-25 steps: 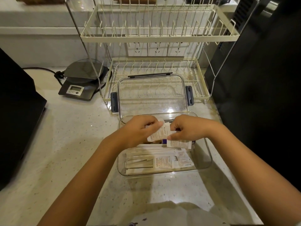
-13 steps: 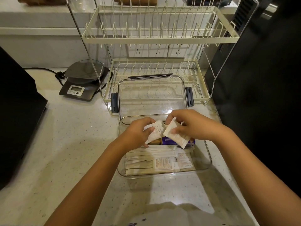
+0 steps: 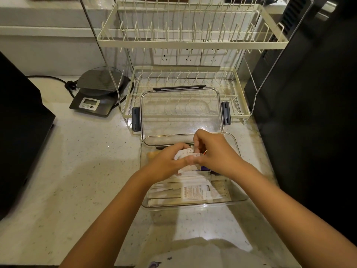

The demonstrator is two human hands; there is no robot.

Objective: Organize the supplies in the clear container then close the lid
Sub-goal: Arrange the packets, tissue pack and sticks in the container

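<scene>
Head view, writing: we see red print on a flat packet [image 3: 193, 192], too small to read.
Hidden: our hands cover the container's far half.
Clear container [image 3: 243, 198]: on the desk [image 3: 77, 171], holding flat packets and long paper sleeves [image 3: 166, 187].
Lid [image 3: 180, 111]: open, leaning on the dish rack [image 3: 239, 97].
Grip: left hand [image 3: 166, 164] and right hand [image 3: 214, 151] both pinch a white sachet [image 3: 186, 154] over the container.

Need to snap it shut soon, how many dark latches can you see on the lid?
3: left latch, right latch, far-edge latch on the lid. A fourth may hide behind the hands.
</scene>
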